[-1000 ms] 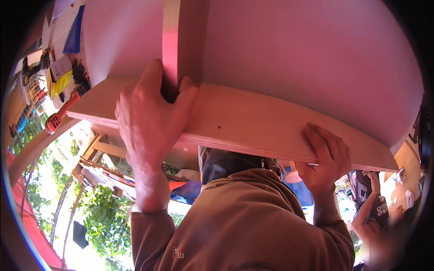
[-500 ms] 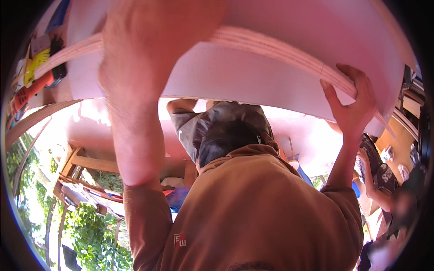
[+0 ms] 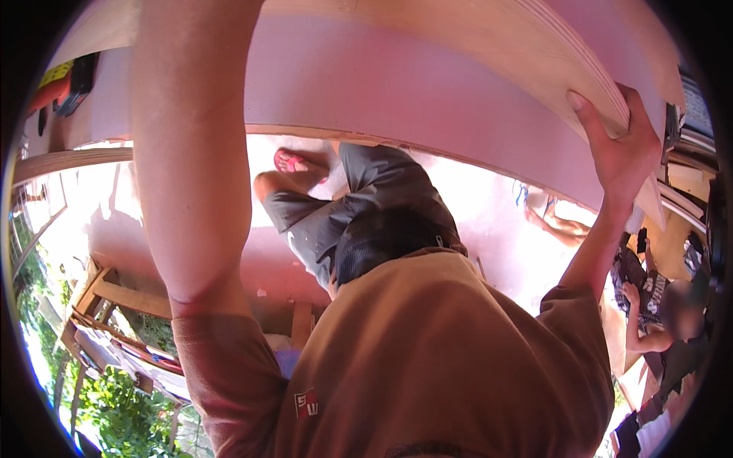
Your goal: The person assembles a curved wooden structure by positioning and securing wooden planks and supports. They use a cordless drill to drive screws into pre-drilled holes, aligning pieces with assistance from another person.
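Note:
A pale plywood board (image 3: 466,46) with a layered edge, perhaps several sheets together, is tilted over the work surface so that its broad face shows. My right hand (image 3: 628,149) is closed round the board's right end, thumb on the near face and fingers over the layered edge. My left forearm reaches up along the left side and out past the top of the picture, so the left hand itself is hidden. Below the board lies the smooth, pale pinkish tabletop (image 3: 343,84).
A red and black tool (image 3: 67,90) lies at the tabletop's far left. A wooden frame (image 3: 130,294) stands at the lower left, near green plants. Another person (image 3: 649,324) is at the right, near stacked boards. A red sandal (image 3: 290,162) shows below the table edge.
The board has tipped up, so its face shows where mostly layered edges did. My left hand has moved up out of the picture. My right hand has shifted slightly right, still gripping the end.

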Available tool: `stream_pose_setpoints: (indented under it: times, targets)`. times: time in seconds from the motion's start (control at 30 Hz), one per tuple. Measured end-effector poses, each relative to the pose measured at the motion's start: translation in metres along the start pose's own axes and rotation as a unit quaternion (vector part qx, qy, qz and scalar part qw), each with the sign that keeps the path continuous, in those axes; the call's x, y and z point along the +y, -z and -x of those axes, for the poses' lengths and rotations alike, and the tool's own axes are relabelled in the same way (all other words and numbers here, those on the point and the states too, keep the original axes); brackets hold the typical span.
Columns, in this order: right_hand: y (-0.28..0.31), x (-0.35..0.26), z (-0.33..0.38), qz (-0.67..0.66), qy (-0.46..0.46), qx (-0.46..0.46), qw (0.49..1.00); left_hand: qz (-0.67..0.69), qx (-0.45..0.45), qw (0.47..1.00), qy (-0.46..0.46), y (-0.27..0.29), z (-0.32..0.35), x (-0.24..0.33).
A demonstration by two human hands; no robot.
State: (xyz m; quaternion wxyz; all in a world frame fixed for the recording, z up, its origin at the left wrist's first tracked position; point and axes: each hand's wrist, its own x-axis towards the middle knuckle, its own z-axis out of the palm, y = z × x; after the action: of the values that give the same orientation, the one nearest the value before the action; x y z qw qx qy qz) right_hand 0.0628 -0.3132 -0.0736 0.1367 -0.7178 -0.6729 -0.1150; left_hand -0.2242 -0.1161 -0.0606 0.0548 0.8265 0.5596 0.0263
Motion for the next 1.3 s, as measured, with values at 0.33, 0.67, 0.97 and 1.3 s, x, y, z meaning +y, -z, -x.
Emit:
stream_pose_setpoints:
  times: [0.33,0.67,0.97,1.3]
  targets:
    - [-0.007,-0.008,-0.01,-0.017,0.054,0.056,0.997,0.069,0.082,0.993,0.042,0.001,0.002,-0.012]
    - [-0.009,-0.021,-0.02,0.006,0.042,0.078,0.996,0.133,0.089,0.981,0.108,0.012,0.003,-0.015]
    - [-0.007,-0.027,-0.025,0.017,0.026,0.059,0.998,0.076,0.147,0.985,-0.048,-0.009,-0.031,-0.046]
    - [-0.016,-0.016,-0.018,-0.016,0.053,0.102,0.993,0.071,0.083,0.986,-0.128,-0.026,-0.068,-0.082]
